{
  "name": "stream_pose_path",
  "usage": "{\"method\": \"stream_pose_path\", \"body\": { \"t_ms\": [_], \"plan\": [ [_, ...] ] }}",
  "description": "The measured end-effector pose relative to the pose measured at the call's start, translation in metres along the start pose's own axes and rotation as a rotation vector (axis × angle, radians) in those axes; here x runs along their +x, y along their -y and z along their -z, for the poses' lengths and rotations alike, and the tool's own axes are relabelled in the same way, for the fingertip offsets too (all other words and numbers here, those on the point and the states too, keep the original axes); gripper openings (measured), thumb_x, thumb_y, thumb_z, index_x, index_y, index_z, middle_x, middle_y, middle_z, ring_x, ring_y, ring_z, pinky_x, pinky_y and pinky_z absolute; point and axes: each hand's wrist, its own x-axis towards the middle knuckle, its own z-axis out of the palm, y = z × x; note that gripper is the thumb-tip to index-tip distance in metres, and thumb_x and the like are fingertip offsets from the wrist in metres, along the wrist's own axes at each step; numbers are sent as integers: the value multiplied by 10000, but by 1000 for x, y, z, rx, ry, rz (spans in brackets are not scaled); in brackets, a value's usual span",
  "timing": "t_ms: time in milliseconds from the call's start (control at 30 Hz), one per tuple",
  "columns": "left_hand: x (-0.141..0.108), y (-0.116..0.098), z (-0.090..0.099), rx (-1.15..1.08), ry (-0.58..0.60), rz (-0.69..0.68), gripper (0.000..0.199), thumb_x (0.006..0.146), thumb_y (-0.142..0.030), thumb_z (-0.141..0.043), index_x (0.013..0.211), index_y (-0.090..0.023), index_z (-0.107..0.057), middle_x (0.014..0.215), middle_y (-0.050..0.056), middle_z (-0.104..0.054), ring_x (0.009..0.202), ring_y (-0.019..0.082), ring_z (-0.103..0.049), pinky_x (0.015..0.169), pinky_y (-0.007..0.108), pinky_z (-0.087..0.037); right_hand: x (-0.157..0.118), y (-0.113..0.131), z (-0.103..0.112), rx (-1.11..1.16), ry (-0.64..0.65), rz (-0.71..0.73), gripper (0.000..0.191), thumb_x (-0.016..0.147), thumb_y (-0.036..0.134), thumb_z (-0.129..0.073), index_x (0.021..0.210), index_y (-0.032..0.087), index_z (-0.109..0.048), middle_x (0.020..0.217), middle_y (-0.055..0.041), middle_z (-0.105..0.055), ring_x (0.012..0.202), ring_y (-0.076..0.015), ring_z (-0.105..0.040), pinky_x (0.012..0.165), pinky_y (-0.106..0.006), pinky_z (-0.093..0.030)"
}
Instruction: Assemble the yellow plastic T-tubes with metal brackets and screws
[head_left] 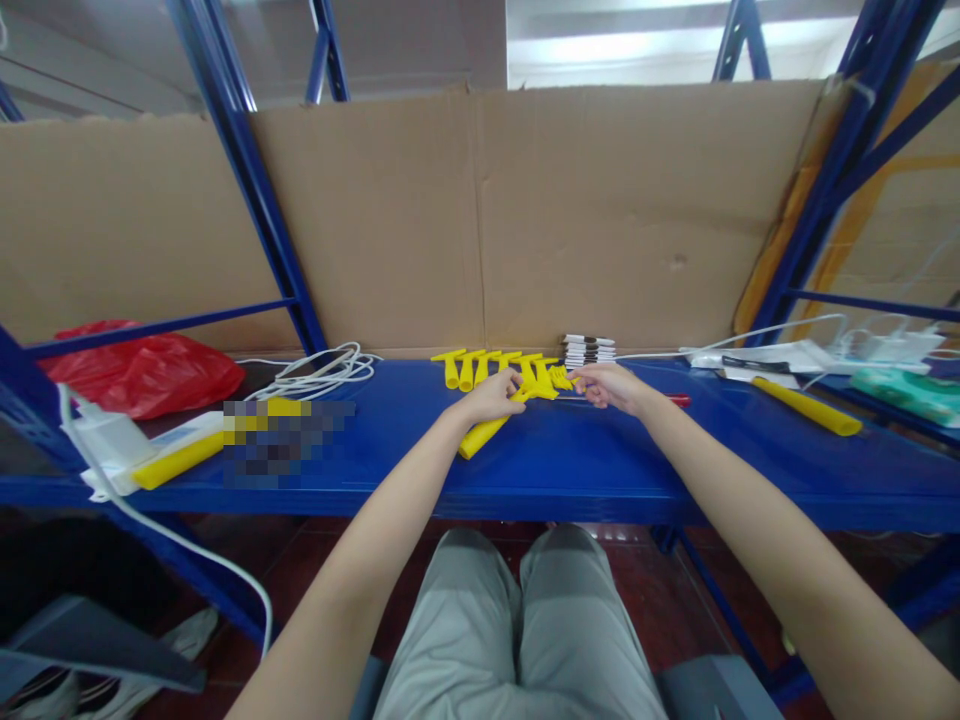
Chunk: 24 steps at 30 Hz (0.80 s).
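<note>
On the blue shelf (pixel 397 430), the left hand (pixel 491 396) pinches a yellow T-shaped piece (pixel 489 430), probably light, stiff plastic, easiest grabbed mid-tube; can't tell the right hand's (pixel 611 385) grip tbh.

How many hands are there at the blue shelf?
2. The left hand is in the middle, by a yellow tube. The right hand is just in front of the small white stack. The blurred patch on the left might hide another.

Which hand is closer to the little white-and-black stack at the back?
Right. The right hand is just in front of the white-and-black stack; the left hand is farther off, to its left.
</note>
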Motion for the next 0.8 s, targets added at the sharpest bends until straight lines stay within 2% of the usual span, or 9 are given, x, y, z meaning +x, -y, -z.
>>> {"method": "stream_pose_path", "body": {
  "t_ms": [100,167,233,333,467,600,733,800],
  "plan": [
    [-1,3,1,6,-3,-11,399,643,-199,-707,1024,-179,-589,943,28,-639,824,182,-639,763,285,-498,9,-4,31,-156,-271,95,98,799,169,-558,773,139,-647,594,-28,-612,394,-77,-443,386,-206,-326],
    [-3,3,1,-2,21,-3,425,669,-196,-701,1077,-162,-587,1015,59,-640,798,171,-641,728,277,-505,14,-10,52,-483,-490,92,176,800,173,-526,676,137,-645,650,-83,-646,508,-131,-557,482,-239,-409],
    [-4,1,2,-18,75,15,456,709,-188,-677,1149,-146,-563,1107,94,-626,756,150,-639,670,261,-507,16,-16,71,-829,-598,66,170,773,178,-539,678,140,-676,769,-134,-689,747,-220,-657,645,-288,-476],
    [-6,-4,4,0,130,27,449,744,-176,-651,1180,-143,-551,1165,110,-615,768,145,-642,662,251,-508,18,-24,86,-1031,-593,-112,198,762,262,-563,823,164,-724,927,-148,-709,967,-288,-651,783,-350,-487],
    [-10,-11,7,75,112,6,412,742,-157,-647,1150,-153,-586,1162,94,-630,945,195,-636,814,290,-503,21,-29,87,-1127,-533,-267,326,769,441,-569,889,178,-721,1040,-156,-692,1045,-327,-620,858,-446,-470],
    [-13,-13,9,81,111,8,437,740,-167,-643,1173,-158,-587,1152,83,-638,982,206,-633,849,299,-492,25,-30,84,-1160,-493,-330,382,772,490,-571,912,161,-705,1107,-173,-667,1092,-348,-590,926,-503,-415],
    [-15,-9,9,106,96,7,472,745,-208,-649,1209,-150,-580,1135,88,-647,977,211,-632,842,300,-485,28,-31,83,-1142,-500,-344,368,771,446,-593,943,135,-691,1082,-189,-659,1093,-347,-586,941,-519,-392],
    [-15,-6,9,131,80,-2,480,747,-223,-652,1216,-148,-579,1130,88,-651,984,216,-629,841,302,-480,30,-34,84,-1115,-528,-334,399,770,480,-596,931,126,-687,1050,-198,-656,1073,-346,-590,929,-529,-393]
  ]
}}
